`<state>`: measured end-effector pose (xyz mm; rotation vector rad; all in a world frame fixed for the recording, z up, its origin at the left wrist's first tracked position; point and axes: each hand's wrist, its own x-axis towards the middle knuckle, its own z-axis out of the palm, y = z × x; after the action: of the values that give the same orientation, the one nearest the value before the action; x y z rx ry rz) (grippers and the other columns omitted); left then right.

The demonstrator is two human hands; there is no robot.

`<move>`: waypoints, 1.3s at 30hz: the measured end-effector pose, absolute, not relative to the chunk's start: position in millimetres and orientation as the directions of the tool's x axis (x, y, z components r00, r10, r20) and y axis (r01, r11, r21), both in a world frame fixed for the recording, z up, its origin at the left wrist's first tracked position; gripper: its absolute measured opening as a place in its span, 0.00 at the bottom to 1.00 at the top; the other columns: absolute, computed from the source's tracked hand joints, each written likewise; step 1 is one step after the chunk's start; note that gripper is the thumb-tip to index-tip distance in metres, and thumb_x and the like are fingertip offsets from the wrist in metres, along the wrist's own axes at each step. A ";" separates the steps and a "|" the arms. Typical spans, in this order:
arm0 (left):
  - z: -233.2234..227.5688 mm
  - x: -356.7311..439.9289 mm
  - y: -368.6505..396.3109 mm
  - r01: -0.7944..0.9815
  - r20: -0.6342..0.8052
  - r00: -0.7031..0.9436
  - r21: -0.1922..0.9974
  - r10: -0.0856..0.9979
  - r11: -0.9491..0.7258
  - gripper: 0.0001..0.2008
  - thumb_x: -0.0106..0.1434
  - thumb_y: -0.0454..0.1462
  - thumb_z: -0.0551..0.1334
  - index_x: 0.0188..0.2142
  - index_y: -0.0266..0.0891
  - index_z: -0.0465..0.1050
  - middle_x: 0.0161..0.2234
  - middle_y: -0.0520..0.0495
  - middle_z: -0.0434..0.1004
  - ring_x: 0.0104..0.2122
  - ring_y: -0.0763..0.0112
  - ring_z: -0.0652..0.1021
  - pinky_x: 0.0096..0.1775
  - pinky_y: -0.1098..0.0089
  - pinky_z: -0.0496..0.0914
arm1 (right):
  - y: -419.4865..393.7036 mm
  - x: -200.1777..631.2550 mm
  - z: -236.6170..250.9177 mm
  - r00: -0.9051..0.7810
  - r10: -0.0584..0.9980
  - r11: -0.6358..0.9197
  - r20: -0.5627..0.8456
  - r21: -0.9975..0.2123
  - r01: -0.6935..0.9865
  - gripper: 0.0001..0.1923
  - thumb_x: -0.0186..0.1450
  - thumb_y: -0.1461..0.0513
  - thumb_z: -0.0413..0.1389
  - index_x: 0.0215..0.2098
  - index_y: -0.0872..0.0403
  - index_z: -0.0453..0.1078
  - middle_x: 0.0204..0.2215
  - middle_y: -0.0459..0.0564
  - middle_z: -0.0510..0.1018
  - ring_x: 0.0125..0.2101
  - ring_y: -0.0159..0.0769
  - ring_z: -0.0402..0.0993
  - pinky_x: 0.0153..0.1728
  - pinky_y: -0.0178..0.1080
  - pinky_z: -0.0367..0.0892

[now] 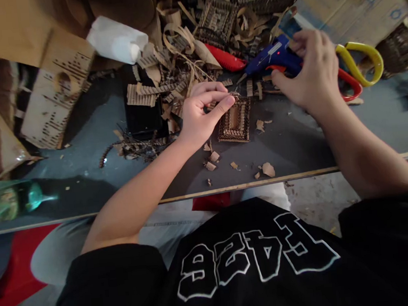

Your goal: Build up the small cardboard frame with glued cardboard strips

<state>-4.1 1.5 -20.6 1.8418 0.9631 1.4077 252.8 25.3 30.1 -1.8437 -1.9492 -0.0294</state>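
Observation:
My left hand [203, 109] is closed in a pinch, thumb against forefinger, on a small scrap of corrugated cardboard [235, 95]. Just under those fingertips lies a small rectangular piece built of corrugated cardboard strips [235, 123]. Off to the right, my right hand [313, 68] is around the rear of a blue glue gun [270, 57], fingers at its back and thumb low near the orange trigger. The gun's nozzle points left, toward the left hand. My palm hides part of the handle.
Scissors with a yellow handle [364, 63] lie right of the right hand. A red-handled tool [225, 57], a white bottle [117, 40] and cardboard strips [172, 86] crowd the back. A green bottle [3, 203] lies at left, near the table's front edge [250, 185].

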 end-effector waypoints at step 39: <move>-7.4 -8.5 4.5 0.125 0.485 0.412 0.808 0.771 -0.575 0.14 0.66 0.52 0.64 0.41 0.48 0.80 0.46 0.48 0.83 0.54 0.61 0.78 0.54 0.56 0.76 | 28.6 237.6 16.1 -0.087 0.798 0.400 0.596 -0.417 0.816 0.21 0.60 0.51 0.56 0.32 0.50 0.46 0.26 0.44 0.57 0.28 0.32 0.53 0.31 0.38 0.52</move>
<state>-8.5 4.5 -7.4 1.9687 0.7601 1.1770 237.6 28.6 16.1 -1.3876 -1.8685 -0.0290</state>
